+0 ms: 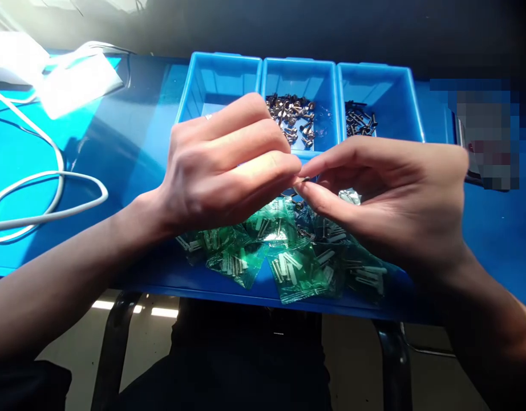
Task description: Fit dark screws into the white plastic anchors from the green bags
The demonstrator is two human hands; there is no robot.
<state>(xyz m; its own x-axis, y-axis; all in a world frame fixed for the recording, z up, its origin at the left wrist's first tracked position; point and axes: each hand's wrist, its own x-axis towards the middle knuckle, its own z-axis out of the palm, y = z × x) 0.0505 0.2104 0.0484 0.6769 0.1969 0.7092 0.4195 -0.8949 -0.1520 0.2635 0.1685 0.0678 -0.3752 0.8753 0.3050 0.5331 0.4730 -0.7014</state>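
Observation:
My left hand (229, 165) is closed, back of the hand up and fingers curled, with its thumb hidden underneath. Its fingertips meet those of my right hand (387, 194), whose thumb and forefinger pinch a small dark piece (304, 179), too little of it showing to name. Whether the left fingers also hold something is hidden. Beneath both hands lie several green-tinted plastic bags (295, 274) of screws and white wall plugs. Just behind the hands, the middle blue bin (327, 91) contains shiny screws (291, 111), and the right blue bin (400, 85) contains dark screws (359, 119).
A left blue bin (220, 71) adjoins the other two. White cable (57, 160) loops over the blue table (138, 131) at left, near white paper (77, 83). A blurred-out object (488, 137) stands at the right. The table's front edge runs just below the bags.

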